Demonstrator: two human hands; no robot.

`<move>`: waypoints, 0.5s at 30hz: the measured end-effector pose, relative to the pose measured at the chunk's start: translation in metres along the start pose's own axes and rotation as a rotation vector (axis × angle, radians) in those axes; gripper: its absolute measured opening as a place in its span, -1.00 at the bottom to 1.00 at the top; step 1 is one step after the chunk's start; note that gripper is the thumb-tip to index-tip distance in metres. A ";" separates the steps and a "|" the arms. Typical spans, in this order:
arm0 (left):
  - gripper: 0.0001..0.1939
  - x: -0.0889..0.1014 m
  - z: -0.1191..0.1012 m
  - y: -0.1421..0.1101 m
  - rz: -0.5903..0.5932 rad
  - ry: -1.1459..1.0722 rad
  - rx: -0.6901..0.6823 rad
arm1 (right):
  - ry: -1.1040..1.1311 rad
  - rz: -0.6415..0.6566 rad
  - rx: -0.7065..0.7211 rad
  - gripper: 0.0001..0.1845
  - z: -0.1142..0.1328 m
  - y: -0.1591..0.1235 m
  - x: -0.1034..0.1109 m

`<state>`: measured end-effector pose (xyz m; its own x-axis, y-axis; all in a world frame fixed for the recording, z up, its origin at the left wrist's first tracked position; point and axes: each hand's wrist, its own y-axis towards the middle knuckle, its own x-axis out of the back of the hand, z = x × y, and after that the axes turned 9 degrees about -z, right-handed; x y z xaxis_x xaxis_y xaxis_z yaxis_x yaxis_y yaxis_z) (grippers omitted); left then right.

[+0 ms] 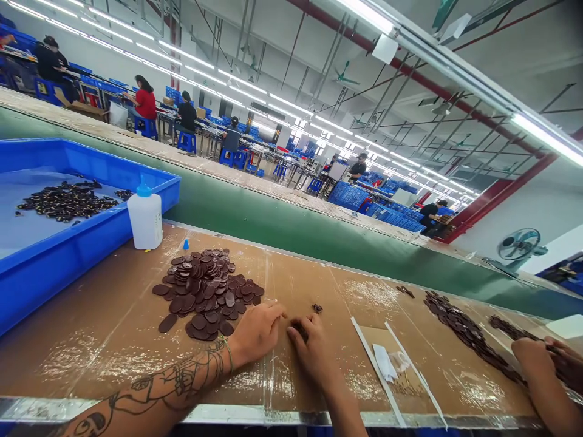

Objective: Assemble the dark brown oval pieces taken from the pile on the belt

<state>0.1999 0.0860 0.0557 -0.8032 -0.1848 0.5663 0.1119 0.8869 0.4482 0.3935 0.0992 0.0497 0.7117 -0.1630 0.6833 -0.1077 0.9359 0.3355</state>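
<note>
While flat brown discs (204, 297) lie heaped on the counter (100, 358), the left grip (257, 334) and right grip (314, 355) sit just beside them

The discs overlap in layers, so the lower ones are hidden and their number is hard to make out. The left grip lies by the lower right edge of the pile, half curled on the counter, with nothing visible in it, though its palm side is hidden. Further right of the pile, the right grip curves down over a dark patch. Its fingers (305, 340) cover that spot, so I cannot tell whether they have hold of a disc. A small dark clump (317, 308) sits just above them.

Further right of the pile, white strips (378, 370) lie on a brown card, and past them runs a long band of dark discs (469, 334). At the frame's right edge, another person's hands (535, 358) are partly cut off among dark pieces, and whatever they hold is hidden.

Left of the pile stand a white squeeze bottle (144, 220) with a blue cap and a blue tray (68, 270) of darker pieces (68, 200), the tray cut off by the frame. Beyond the pile runs a green conveyor belt (273, 212).
</note>
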 end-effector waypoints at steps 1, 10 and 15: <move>-0.69 0.000 -0.002 0.000 0.002 -0.025 0.011 | -0.005 -0.020 -0.027 -0.77 0.003 -0.001 -0.001; -0.50 -0.014 -0.004 0.003 0.171 -0.290 0.173 | 0.264 -0.288 -0.350 -0.89 0.032 -0.010 0.005; -0.30 -0.025 0.008 0.003 0.246 -0.434 0.289 | 0.647 -0.483 -0.488 -0.66 0.054 -0.029 -0.016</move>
<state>0.2161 0.0963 0.0371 -0.9470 0.1782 0.2671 0.2105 0.9727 0.0972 0.3479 0.0580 0.0645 0.8663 -0.4996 -0.0013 0.4980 0.8635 0.0799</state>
